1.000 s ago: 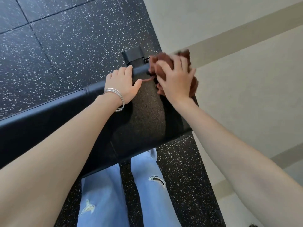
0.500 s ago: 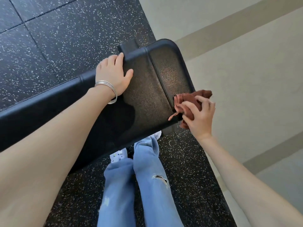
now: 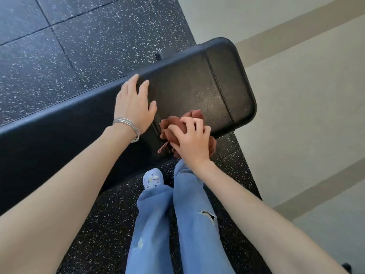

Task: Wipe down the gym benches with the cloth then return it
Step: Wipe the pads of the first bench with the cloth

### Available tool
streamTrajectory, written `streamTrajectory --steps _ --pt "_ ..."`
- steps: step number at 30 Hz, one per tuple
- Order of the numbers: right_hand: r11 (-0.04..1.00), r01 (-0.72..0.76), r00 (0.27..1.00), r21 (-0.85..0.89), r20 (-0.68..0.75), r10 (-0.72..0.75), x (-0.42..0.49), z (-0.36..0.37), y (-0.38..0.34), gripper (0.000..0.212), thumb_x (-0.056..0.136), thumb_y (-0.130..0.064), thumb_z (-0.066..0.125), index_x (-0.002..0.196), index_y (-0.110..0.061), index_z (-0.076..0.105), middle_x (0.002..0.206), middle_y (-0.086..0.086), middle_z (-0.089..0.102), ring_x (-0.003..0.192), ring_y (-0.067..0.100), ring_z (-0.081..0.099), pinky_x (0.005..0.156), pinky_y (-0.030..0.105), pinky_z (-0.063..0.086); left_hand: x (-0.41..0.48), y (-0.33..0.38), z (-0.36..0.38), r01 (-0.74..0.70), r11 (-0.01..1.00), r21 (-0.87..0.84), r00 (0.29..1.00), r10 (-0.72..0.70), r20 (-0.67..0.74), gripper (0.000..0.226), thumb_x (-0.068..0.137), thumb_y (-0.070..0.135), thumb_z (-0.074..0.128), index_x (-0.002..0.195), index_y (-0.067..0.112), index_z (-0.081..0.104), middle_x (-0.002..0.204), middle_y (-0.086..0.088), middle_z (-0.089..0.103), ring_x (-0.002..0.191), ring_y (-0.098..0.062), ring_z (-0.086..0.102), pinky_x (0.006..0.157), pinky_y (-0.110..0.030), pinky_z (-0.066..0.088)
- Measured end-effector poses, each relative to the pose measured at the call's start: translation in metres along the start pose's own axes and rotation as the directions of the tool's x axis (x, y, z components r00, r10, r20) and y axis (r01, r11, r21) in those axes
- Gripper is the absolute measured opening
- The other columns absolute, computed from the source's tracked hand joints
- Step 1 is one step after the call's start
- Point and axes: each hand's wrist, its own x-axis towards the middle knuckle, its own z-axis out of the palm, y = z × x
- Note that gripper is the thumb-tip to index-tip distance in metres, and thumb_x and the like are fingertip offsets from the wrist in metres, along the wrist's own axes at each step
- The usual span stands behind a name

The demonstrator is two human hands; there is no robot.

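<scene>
Half the cloth under right hand

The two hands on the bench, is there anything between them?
No. In the head view, only bare black bench padding with a seam lies between the left hand, resting flat, and the right hand, which presses the brown cloth down.

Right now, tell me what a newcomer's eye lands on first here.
First, the reddish-brown cloth bunched under the right hand, pressed on the near edge of the black bench pad at centre. Next, the left hand, silver bangles at its wrist, lying flat on the pad just left of it. Below, blue ripped jeans over speckled black flooring.
</scene>
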Motion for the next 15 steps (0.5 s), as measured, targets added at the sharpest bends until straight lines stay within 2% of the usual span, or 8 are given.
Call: streamTrajectory --steps 2,3,6,8,9,11,13,15 --pt "0.998 -0.032 0.998 -0.053 -0.048 0.030 0.025 -0.005 0.020 0.027 0.072 -0.036 0.070 0.098 -0.029 0.067 0.110 0.007 0.061 0.096 0.035 0.056 0.070 0.042 0.040 -0.021 -0.027 -0.003 0.039 0.999 0.029 0.999 -0.039 -0.002 0.058 0.093 0.028 0.048 0.143 0.005 0.030 0.151 -0.021 0.022 0.139 -0.036 0.021 0.114 -0.045 0.021" --pt "0.989 -0.135 0.989 -0.061 -0.068 0.130 0.040 -0.008 0.031 0.026 0.075 -0.035 0.066 0.101 -0.028 0.065 0.114 0.008 0.059 0.100 0.036 0.053 0.073 0.043 0.039 -0.030 -0.042 -0.004 0.060 0.997 0.049 0.998 -0.061 0.003 0.059 0.092 0.027 0.048 0.143 0.005 0.029 0.151 -0.021 0.022 0.139 -0.036 0.021 0.115 -0.045 0.020" --pt "0.858 -0.513 0.854 -0.026 -0.119 0.507 0.090 -0.007 0.043 0.028 0.086 -0.037 0.056 0.112 -0.027 0.058 0.124 0.011 0.048 0.113 0.035 0.041 0.084 0.048 0.036 -0.052 -0.087 -0.006 0.144 0.985 0.091 0.989 -0.145 0.010 0.061 0.092 0.028 0.048 0.144 0.005 0.026 0.152 -0.021 0.021 0.139 -0.037 0.021 0.116 -0.046 0.019" --pt "0.798 -0.602 0.792 -0.017 -0.137 0.595 0.106 -0.002 0.022 0.028 0.090 -0.037 0.053 0.115 -0.027 0.054 0.127 0.012 0.044 0.117 0.034 0.038 0.087 0.052 0.036 -0.066 -0.110 -0.004 0.199 0.975 0.094 0.980 -0.201 0.010 0.062 0.092 0.029 0.048 0.145 0.006 0.025 0.152 -0.021 0.020 0.139 -0.037 0.020 0.115 -0.047 0.019" --pt "0.796 -0.605 0.791 -0.017 -0.128 0.598 0.108 0.001 0.006 0.028 0.090 -0.037 0.053 0.117 -0.028 0.053 0.128 0.012 0.043 0.117 0.034 0.037 0.087 0.052 0.037 -0.073 -0.118 -0.002 0.221 0.972 0.085 0.975 -0.222 0.007 0.062 0.092 0.030 0.048 0.145 0.006 0.025 0.152 -0.021 0.020 0.139 -0.037 0.020 0.115 -0.047 0.019" --pt "0.853 -0.521 0.851 -0.031 -0.094 0.516 0.096 0.011 -0.038 0.030 0.088 -0.035 0.055 0.117 -0.028 0.052 0.129 0.012 0.042 0.115 0.034 0.038 0.085 0.050 0.039 -0.087 -0.128 0.001 0.255 0.965 0.057 0.967 -0.256 0.011 0.062 0.091 0.029 0.048 0.145 0.006 0.025 0.152 -0.021 0.020 0.139 -0.037 0.020 0.115 -0.047 0.018" --pt "0.941 -0.336 0.942 -0.047 -0.035 0.335 0.075 0.023 -0.086 0.034 0.086 -0.034 0.058 0.119 -0.027 0.053 0.129 0.013 0.044 0.114 0.035 0.039 0.083 0.049 0.038 -0.101 -0.134 0.006 0.272 0.961 0.043 0.962 -0.273 0.018 0.062 0.092 0.029 0.048 0.145 0.007 0.025 0.152 -0.020 0.020 0.140 -0.035 0.018 0.115 -0.047 0.017" --pt "0.989 -0.118 0.991 -0.084 0.053 0.123 0.062 0.028 -0.115 0.039 0.084 -0.034 0.060 0.122 -0.027 0.053 0.129 0.015 0.045 0.113 0.037 0.040 0.081 0.049 0.037 -0.116 -0.140 0.011 0.285 0.958 0.034 0.958 -0.285 0.022 0.061 0.092 0.030 0.047 0.145 0.009 0.025 0.153 -0.017 0.019 0.142 -0.033 0.016 0.115 -0.048 0.017"
